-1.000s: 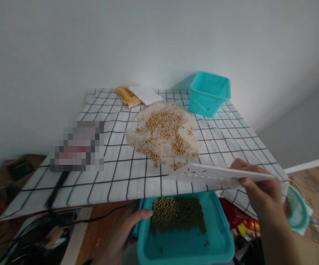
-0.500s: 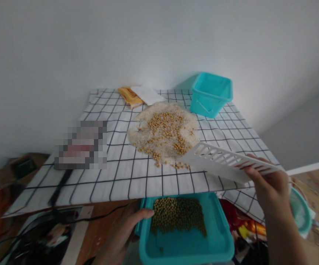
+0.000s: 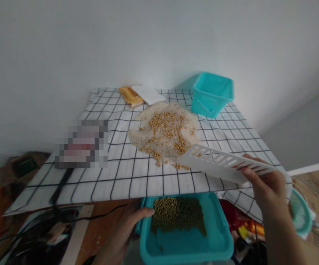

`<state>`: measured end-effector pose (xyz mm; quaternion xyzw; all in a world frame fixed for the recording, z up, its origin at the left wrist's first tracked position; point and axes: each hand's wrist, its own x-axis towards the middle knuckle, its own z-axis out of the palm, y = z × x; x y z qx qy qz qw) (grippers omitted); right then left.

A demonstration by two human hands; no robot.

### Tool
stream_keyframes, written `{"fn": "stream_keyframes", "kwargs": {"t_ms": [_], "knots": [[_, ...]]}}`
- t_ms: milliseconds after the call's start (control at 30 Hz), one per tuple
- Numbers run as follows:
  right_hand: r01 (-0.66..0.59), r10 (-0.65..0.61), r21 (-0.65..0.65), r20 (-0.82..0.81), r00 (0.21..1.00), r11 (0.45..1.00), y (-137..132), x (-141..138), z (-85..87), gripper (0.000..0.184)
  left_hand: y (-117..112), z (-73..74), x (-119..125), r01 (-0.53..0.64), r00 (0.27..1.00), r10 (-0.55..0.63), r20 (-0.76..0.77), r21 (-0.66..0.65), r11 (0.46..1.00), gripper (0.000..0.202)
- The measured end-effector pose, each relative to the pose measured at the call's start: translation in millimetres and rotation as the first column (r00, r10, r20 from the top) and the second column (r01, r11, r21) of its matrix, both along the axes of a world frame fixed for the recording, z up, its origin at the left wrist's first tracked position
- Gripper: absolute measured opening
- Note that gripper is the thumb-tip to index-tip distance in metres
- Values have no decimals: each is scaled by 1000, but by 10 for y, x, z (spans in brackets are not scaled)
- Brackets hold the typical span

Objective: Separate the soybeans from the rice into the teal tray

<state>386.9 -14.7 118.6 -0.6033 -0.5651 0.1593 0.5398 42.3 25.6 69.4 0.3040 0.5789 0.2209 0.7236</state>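
My right hand (image 3: 268, 184) is closed round the right end of a white slotted plastic strip (image 3: 217, 173). The strip's far left end touches the near right edge of a pile of pale rice-like grains (image 3: 137, 136) strewn with yellow soybeans (image 3: 167, 123). A few beans lie loose at the pile's front edge. Below the table edge, my left hand (image 3: 133, 224) grips the left rim of a teal plastic bin (image 3: 187, 254), thumb over the rim and fingers mostly hidden. Beans (image 3: 173, 213) cover the far part of its floor, some in shadow.
A checked cloth covers the table (image 3: 115, 184). A second teal bucket (image 3: 211, 95) stands at the back right. Yellow and white packets (image 3: 145, 95) lie at the back. A blurred-out device (image 3: 82, 143) with a black cable sits left. A round teal tub (image 3: 301, 213) is at lower right.
My right hand has moved the slotted strip slightly left, its tip a little further along the pile's edge. My left hand keeps its hold on the bin.
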Motion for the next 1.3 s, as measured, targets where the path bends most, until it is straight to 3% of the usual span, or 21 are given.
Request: {"fn": "stream_keyframes", "kwargs": {"t_ms": [233,400,733,933,1133,1300], "knots": [[-111,109,45,36,993,993,49,-107,105,11,5,-5,3,-27,999,27,22,8,1000,15],[-155,152,37,64,986,987,47,-166,160,13,8,-26,-18,2,1000,-3,28,41,999,15],[-205,203,15,78,976,979,13,-203,225,15,-13,-147,-85,-60,997,59,56,16,998,27],[-237,235,28,46,971,971,39,-224,222,15,6,-68,-63,-21,999,18,51,66,998,8],[-137,135,39,52,990,990,49,-209,216,13,22,39,-11,-86,996,86,-13,1,996,8],[-152,154,-36,45,987,988,61,-250,261,17,32,53,2,-58,997,58,-50,4,998,9]]}}
